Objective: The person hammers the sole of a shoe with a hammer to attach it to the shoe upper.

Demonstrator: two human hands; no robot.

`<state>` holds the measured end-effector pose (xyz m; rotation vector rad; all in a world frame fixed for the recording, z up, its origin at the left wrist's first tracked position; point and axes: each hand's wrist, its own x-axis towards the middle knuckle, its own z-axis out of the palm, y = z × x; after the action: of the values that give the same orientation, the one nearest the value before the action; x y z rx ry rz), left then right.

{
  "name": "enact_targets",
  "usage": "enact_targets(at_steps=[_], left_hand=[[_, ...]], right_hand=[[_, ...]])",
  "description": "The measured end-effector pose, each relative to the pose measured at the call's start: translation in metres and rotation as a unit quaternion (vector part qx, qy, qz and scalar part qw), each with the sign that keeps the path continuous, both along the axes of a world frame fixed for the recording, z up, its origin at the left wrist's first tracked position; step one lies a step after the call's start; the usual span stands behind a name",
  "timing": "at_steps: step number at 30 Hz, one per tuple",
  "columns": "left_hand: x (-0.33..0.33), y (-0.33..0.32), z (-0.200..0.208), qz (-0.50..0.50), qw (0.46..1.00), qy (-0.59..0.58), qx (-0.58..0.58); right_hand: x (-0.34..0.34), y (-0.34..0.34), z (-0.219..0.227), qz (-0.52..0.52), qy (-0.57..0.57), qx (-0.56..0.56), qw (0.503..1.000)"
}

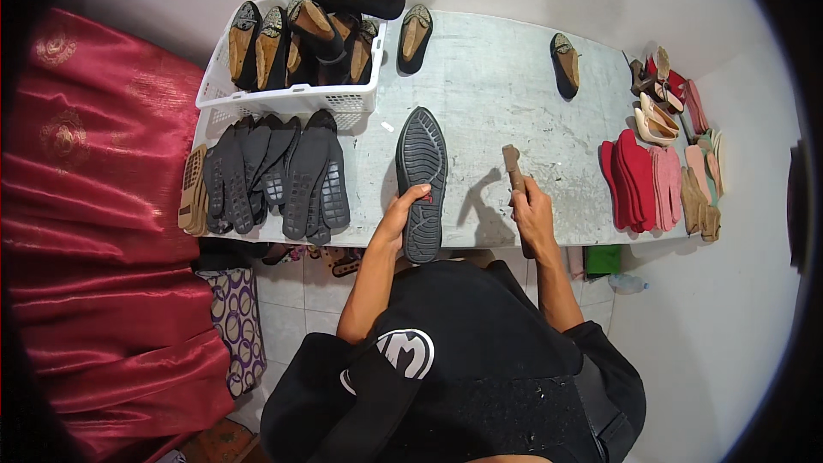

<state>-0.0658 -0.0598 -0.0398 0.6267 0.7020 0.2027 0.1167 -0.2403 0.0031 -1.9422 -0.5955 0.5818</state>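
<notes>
My left hand point(400, 216) is closed round a black shoe point(423, 154), its ridged sole facing up and its toe pointing to the far side of the table. The thumb lies across the sole near a small red mark; the other fingers are hidden beneath. To the right, my right hand point(533, 216) grips a hammer point(513, 167) by its handle, head upward and apart from the shoe. The hammer casts a shadow on the grey-white worktable point(480, 120) between the two hands.
A white plastic basket point(291, 101) of black shoes with tan linings stands back left. Black soles point(274, 176) lie before it. Single shoes stand at the back middle point(415, 40) and back right point(564, 66). Red soles point(630, 180), pink soles point(665, 184) and cream shoes point(656, 123) crowd the right end. A red curtain point(111, 206) hangs left.
</notes>
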Motion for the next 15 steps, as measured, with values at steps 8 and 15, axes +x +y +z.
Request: enact_targets(at_steps=[8,15], left_hand=[[0.001,-0.016,0.004,0.021,1.0,0.003,-0.013],[0.02,-0.037,0.009,0.033,0.999,0.04,-0.006]], right_hand=[[0.037,-0.008,-0.081,0.062,-0.173,-0.09,0.979],[0.057,-0.005,-0.102,0.107,-0.328,-0.098,0.933]])
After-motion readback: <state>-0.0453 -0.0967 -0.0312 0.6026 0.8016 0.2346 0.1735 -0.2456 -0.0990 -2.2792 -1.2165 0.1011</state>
